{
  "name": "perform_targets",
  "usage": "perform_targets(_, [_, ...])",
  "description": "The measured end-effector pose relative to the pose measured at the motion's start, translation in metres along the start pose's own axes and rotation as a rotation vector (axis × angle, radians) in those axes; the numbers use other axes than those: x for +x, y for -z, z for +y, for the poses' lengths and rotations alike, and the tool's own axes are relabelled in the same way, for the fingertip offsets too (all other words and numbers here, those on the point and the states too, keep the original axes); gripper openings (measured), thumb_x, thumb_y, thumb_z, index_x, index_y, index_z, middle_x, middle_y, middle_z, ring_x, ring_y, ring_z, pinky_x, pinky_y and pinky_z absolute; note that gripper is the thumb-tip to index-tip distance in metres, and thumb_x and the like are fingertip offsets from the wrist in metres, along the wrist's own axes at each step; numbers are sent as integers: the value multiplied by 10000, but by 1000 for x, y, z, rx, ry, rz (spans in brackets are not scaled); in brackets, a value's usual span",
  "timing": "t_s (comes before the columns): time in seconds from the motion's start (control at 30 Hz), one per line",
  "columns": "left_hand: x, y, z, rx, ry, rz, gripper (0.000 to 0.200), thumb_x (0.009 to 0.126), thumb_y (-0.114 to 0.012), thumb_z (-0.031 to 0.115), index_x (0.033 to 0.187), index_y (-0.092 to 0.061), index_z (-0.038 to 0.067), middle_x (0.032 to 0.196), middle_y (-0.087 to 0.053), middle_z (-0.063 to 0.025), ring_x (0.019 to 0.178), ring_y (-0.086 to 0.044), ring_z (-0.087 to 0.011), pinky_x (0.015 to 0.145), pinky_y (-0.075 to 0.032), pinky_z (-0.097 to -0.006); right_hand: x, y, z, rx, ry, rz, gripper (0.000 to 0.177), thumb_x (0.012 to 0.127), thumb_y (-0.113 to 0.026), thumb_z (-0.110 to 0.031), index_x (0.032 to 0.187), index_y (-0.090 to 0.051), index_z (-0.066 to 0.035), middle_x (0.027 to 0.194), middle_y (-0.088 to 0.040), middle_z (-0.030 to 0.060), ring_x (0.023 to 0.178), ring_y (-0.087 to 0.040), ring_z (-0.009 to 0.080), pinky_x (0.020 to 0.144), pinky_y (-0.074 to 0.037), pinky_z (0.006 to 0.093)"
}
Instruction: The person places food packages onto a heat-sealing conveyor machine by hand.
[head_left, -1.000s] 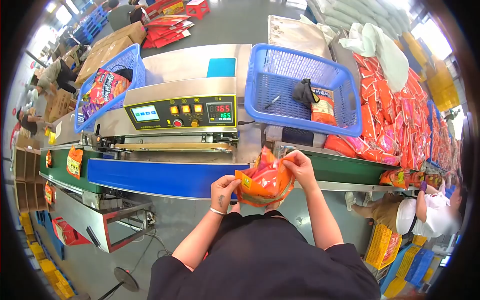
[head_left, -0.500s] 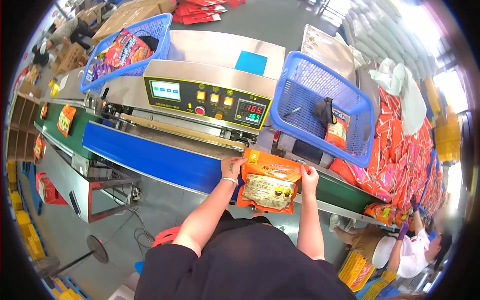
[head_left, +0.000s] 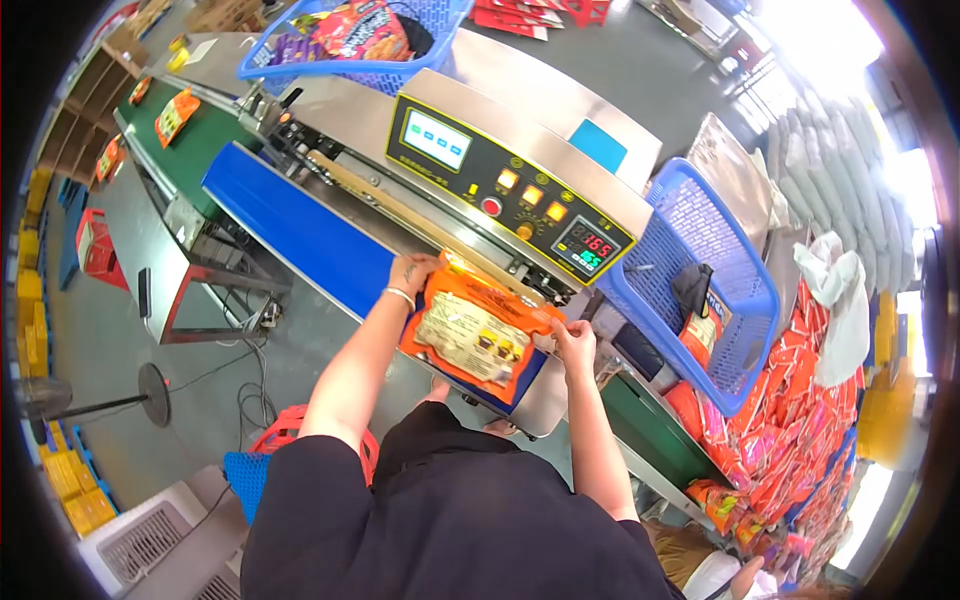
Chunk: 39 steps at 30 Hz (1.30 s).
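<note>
An orange pouch [head_left: 475,325] with a pale printed panel is held flat by its two upper corners, over the right end of the blue conveyor belt [head_left: 300,235]. My left hand [head_left: 412,275] pinches its left corner, and my right hand [head_left: 575,345] pinches the right one. The pouch's top edge lies along the slot of the sealing machine [head_left: 510,190], just below the control panel. Red and green digits glow on the panel's display.
A blue basket [head_left: 745,385] with a pouch and a dark item stands right of the machine; another basket [head_left: 330,68] holds packets behind it. Red packets [head_left: 790,400] are heaped at right. Pouches [head_left: 176,117] lie on the green belt at left. Part of another person [head_left: 700,565] shows at lower right.
The pouch has moved left and up to the machine's slot, with both hands still on it. The camera view has turned, so the machine appears more tilted.
</note>
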<state>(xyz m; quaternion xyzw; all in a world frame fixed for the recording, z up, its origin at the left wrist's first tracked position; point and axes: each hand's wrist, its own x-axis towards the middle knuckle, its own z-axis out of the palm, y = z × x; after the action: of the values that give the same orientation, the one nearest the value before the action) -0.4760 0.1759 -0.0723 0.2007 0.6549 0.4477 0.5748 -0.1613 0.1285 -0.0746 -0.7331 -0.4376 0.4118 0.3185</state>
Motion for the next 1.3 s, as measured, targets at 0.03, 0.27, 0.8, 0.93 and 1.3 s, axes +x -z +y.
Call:
perform_targets(0.03, [10, 14, 4, 21, -27, 5, 172, 747, -710, 137, 826, -690, -14, 587, -580, -21, 429, -431, -77, 404, -312, -221, -1, -6, -8, 172, -132, -92, 273, 797, -700, -226, 760, -503, -41, 622, -572, 46, 482, -475, 86, 424, -349, 230])
perform_targets(0.27, [54, 116, 34, 400, -343, 353, 172, 753, -696, 165, 842, -683, 19, 668, -643, -67, 532, -557, -175, 512, -435, -291, -32, 67, 37, 114, 70, -72, 160, 826, -660, -165, 812, -546, -55, 642, -536, 7, 538, -494, 81, 473, -380, 219])
perform_targets(0.8, [-175, -130, -43, 345, -818, -393, 155, 792, -580, 30, 934, -628, 73, 1100, -609, -77, 984, -583, -242, 832, -468, -339, -155, 479, 263, -970, -116, 578, 554, 713, -721, -296, 1147, -530, -8, 977, -611, 183, 935, -579, 337, 840, -445, 397])
perform_targets(0.93, [-208, -162, -65, 432, -837, -873, 92, 844, -581, 89, 929, -615, 95, 1096, -583, -65, 969, -578, -217, 809, -479, -345, -151, 483, 258, -807, -209, 379, 503, 710, -710, -234, 1130, -550, -8, 978, -596, 198, 934, -574, 340, 830, -441, 395])
perform_targets(1.3, [-227, -163, -43, 723, -1046, -949, 1001, 584, -811, 277, 1411, -274, 108, 1389, -369, -173, 1258, -386, -345, 1037, -336, -419, -195, 206, -112, -412, 223, -40, 183, 772, -636, -116, 904, -625, 9, 759, -637, 133, 670, -617, 194, 623, -473, 323])
